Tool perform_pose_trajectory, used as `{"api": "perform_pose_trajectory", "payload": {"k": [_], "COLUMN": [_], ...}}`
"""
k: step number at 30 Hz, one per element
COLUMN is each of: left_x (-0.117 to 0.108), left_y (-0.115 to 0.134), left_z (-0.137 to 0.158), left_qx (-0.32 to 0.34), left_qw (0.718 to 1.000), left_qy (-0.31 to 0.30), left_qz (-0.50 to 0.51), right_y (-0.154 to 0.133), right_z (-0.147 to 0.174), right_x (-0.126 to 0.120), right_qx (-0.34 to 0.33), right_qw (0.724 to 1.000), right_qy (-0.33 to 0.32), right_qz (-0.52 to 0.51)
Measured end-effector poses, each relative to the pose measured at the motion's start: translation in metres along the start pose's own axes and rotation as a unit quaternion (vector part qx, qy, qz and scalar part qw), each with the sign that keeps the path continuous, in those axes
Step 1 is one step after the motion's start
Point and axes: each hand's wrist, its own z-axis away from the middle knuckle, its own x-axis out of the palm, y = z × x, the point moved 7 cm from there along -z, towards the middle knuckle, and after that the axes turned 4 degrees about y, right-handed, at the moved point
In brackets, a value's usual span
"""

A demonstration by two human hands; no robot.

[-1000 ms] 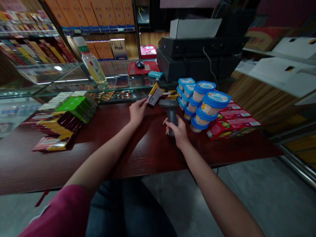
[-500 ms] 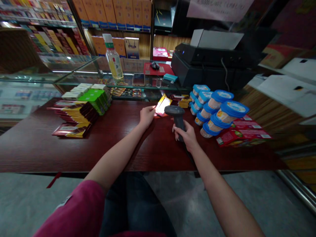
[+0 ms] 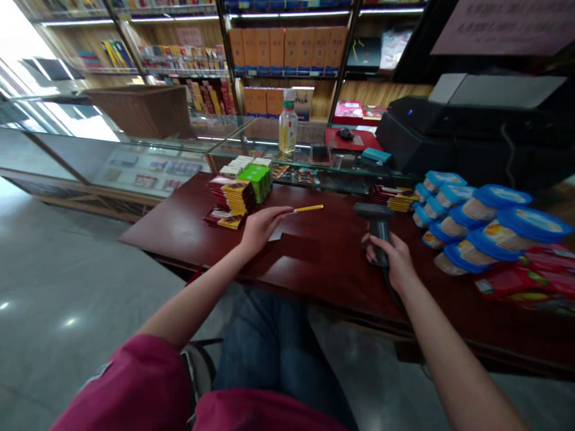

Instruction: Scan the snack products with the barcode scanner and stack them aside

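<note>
My left hand (image 3: pixel 263 229) pinches one end of a flat yellow and dark red packet, which looks like a chocolate bar (image 3: pixel 309 208), seen edge-on above the counter. To its left stands a stack of similar packets (image 3: pixel 233 197) beside green boxes (image 3: pixel 257 176). Wrapped round the handle of a black barcode scanner (image 3: pixel 378 230) is my right hand (image 3: pixel 395 257); the scanner's head points away from me and its cable hangs down. Just beyond the scanner lies another, lower pile of such packets (image 3: pixel 393 196).
Blue-lidded tubs (image 3: pixel 478 236) are stacked at the right, with red boxes (image 3: pixel 530 278) next to them. A bottle (image 3: pixel 288 126) stands on the glass case behind the dark wooden counter (image 3: pixel 323 251). At the back right is a black machine (image 3: pixel 440 131).
My view has swung left. The packet in my left hand has moved away from the scanner toward the left stack and turned from face-up and brightly lit to edge-on. My right hand keeps the scanner.
</note>
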Motion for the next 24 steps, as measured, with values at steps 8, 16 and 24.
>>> {"api": "perform_pose_trajectory", "payload": {"k": [8,16,24], "left_x": [-0.161,-0.173,-0.159], "left_y": [-0.055,-0.103,-0.12], "left_z": [0.043,0.056,0.053], "left_qx": [-0.072,-0.059,-0.07], "left_qw": [0.99,0.988,0.981], "left_qy": [0.009,-0.057,-0.074], "left_qz": [-0.124,-0.129,-0.163], "right_y": [0.027,0.044,0.052], "right_z": [0.034,0.051,0.045], "right_x": [0.169,0.251,0.254], "right_qx": [0.075,0.082,0.077], "right_qw": [0.982,0.972,0.972], "right_qy": [-0.151,-0.179,-0.195], "right_qz": [-0.088,-0.129,-0.11]}}
